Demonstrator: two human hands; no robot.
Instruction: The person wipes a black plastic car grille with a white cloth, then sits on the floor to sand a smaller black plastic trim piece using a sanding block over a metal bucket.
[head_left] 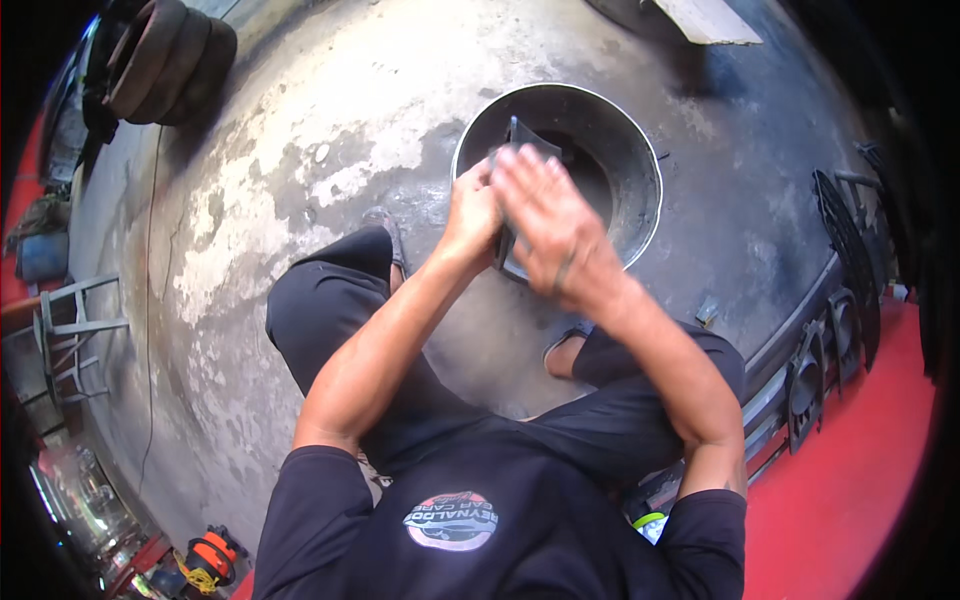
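Note:
Above a round, pale-rimmed metal tub [657, 190], my two hands meet around a dark, flat, angular piece [540, 146]. My left hand [473, 212] grips its left side, the fingers bent around the edge and partly hidden by my other hand. Stretched out and somewhat blurred, the fingers of my right hand [556, 225] lie flat against the piece. Whether anything thin sits under that palm is hidden. The piece's upper tip sticks out past my fingertips, and a lower part shows below my left hand. Inside the tub it looks dark.
Rusty stacked cylinders [175, 65] stand at the far left. Nearer are a grey metal frame [80, 325] and a thin cable [151, 300] on the worn concrete. Black car parts [810, 380] lean along the right, beside red flooring [860, 470]. An orange-black tool [212, 553] lies at the lower left.

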